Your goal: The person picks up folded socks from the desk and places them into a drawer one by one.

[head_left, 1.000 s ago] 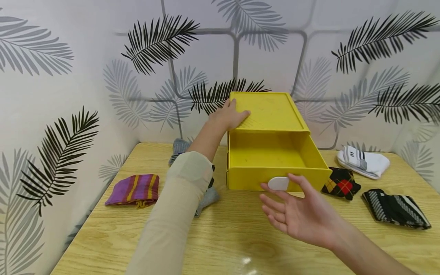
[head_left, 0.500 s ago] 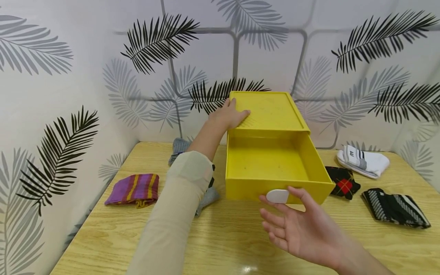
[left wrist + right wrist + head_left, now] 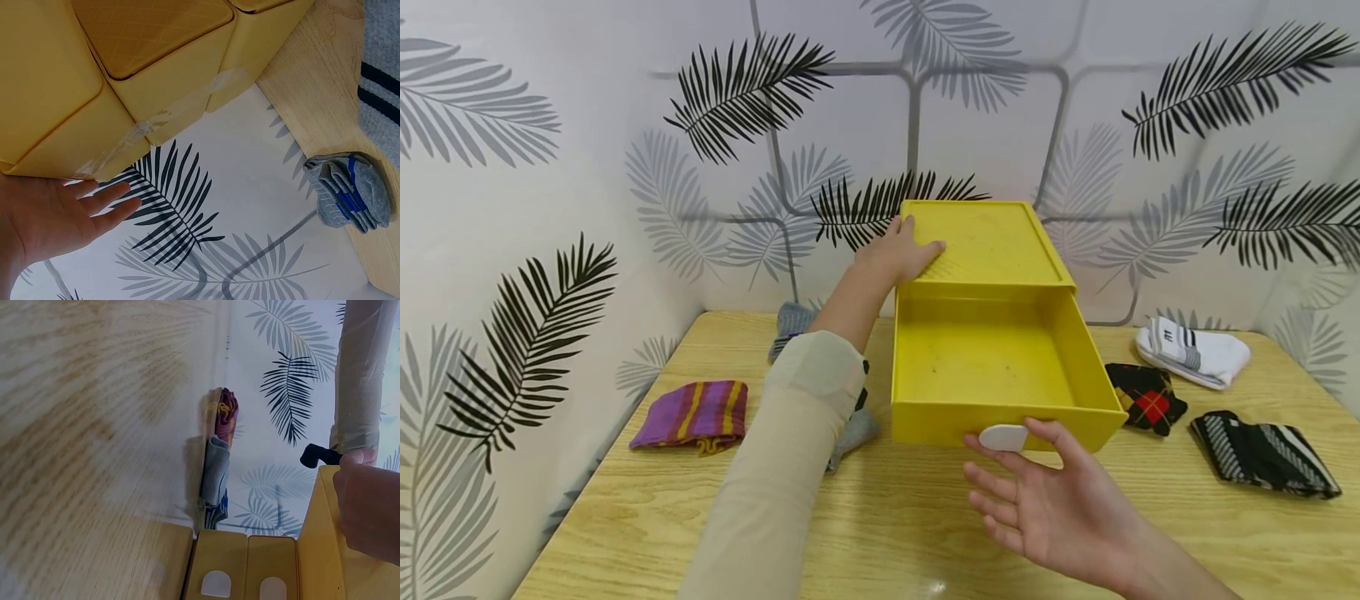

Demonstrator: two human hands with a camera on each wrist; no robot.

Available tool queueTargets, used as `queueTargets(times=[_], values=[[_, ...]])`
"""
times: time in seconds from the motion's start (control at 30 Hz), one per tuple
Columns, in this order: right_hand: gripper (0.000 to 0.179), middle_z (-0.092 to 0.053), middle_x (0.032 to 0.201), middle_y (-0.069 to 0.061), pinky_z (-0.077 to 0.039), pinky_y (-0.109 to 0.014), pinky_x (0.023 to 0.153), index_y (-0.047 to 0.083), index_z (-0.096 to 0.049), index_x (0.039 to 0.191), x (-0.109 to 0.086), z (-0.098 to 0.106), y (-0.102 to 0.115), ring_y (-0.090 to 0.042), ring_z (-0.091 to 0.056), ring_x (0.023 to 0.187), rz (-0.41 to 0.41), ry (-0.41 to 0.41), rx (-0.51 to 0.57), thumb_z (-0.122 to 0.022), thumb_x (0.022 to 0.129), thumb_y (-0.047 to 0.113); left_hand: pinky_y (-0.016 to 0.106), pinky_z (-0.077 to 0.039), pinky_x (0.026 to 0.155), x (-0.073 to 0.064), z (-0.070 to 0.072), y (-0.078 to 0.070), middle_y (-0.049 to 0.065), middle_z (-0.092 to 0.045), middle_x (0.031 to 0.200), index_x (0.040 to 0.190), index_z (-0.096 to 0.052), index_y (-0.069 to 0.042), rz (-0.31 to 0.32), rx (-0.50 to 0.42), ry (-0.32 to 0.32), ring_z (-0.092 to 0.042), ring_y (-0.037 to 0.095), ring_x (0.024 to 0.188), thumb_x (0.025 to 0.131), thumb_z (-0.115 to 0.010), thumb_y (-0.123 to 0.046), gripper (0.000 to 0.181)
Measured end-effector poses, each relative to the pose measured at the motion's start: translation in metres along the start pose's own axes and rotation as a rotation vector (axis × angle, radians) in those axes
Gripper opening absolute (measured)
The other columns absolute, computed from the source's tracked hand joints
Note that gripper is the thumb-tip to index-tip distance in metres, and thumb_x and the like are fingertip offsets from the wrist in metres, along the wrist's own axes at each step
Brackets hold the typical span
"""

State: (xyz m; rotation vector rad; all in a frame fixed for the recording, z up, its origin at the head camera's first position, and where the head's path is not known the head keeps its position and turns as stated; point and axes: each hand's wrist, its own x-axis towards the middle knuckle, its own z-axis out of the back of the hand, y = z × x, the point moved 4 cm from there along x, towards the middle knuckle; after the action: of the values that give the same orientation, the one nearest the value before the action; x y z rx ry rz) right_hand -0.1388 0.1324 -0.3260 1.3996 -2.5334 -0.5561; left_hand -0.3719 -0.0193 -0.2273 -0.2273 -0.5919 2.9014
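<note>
A yellow drawer cabinet (image 3: 985, 250) stands at the back of the table. Its top drawer (image 3: 925, 423) is pulled out, with nothing inside. My right hand (image 3: 1060, 508) pinches the drawer's white handle (image 3: 1002, 437) between thumb and index finger, the other fingers spread loosely below. My left hand (image 3: 891, 254) rests at the cabinet's upper left edge, thumb on the top. In the left wrist view its straight fingers (image 3: 109, 219) extend past the yellow casing. Lower drawer fronts (image 3: 225, 556) with white handles show in the right wrist view.
Folded socks lie on both sides: purple-and-yellow striped (image 3: 692, 412) and grey (image 3: 853, 437) ones left, white (image 3: 1195, 354), argyle (image 3: 1150, 400) and black-and-white (image 3: 1262, 458) ones right. Another grey sock with blue bands (image 3: 350, 190) lies near the patterned wall covering (image 3: 625, 183).
The top drawer has come further out towards me, my right hand moving with it at the handle. My left hand has stayed on the cabinet; the socks have not moved.
</note>
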Motion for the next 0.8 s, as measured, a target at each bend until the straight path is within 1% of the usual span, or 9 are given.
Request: queueTargets(times=[0.2,0.4,0.53,0.8], values=[[0.064,-0.053,0.123,-0.006,-0.028,-0.032,0.102,0.012,-0.051,0.131,-0.0014,-0.0004,-0.0003,-0.022,-0.048,0.114,-0.004,-0.007,0.0,-0.018,0.095,0.054,0.044,-0.015,0.106,0.0011,-0.002,-0.0007,0.001,0.004,0.153,0.149,0.002,-0.019,-0.003,0.002,0.001,-0.015,0.028,0.136,0.093,-0.026,-0.059,0.074],[0.064,-0.053,0.123,-0.006,-0.027,-0.032,0.103,0.012,-0.052,0.13,-0.0049,-0.0023,-0.0023,-0.022,-0.048,0.114,-0.028,-0.023,0.011,-0.019,0.095,0.054,0.045,-0.016,0.106,0.0028,-0.0026,-0.001,0.001,0.003,0.153,0.149,0.002,-0.018,-0.01,0.006,-0.005,-0.016,0.028,0.135,0.093,-0.026,-0.059,0.074],[0.064,-0.052,0.124,-0.006,-0.027,-0.032,0.102,0.012,-0.051,0.131,-0.0049,-0.002,-0.0031,-0.022,-0.047,0.115,-0.027,-0.01,-0.015,-0.017,0.096,0.053,0.045,-0.018,0.106,0.0043,-0.002,0.0,0.001,0.003,0.153,0.149,0.002,-0.019,-0.009,0.015,-0.011,-0.016,0.028,0.135,0.093,-0.026,-0.06,0.075],[0.064,-0.05,0.125,-0.006,-0.029,-0.033,0.101,0.011,-0.049,0.132,-0.0046,0.0007,-0.0032,-0.023,-0.046,0.115,-0.022,-0.001,-0.036,-0.015,0.096,0.052,0.045,-0.018,0.106,0.0041,-0.0017,-0.0001,0.001,0.003,0.153,0.149,0.002,-0.019,-0.004,0.009,0.0,-0.015,0.028,0.136,0.093,-0.026,-0.059,0.075]])
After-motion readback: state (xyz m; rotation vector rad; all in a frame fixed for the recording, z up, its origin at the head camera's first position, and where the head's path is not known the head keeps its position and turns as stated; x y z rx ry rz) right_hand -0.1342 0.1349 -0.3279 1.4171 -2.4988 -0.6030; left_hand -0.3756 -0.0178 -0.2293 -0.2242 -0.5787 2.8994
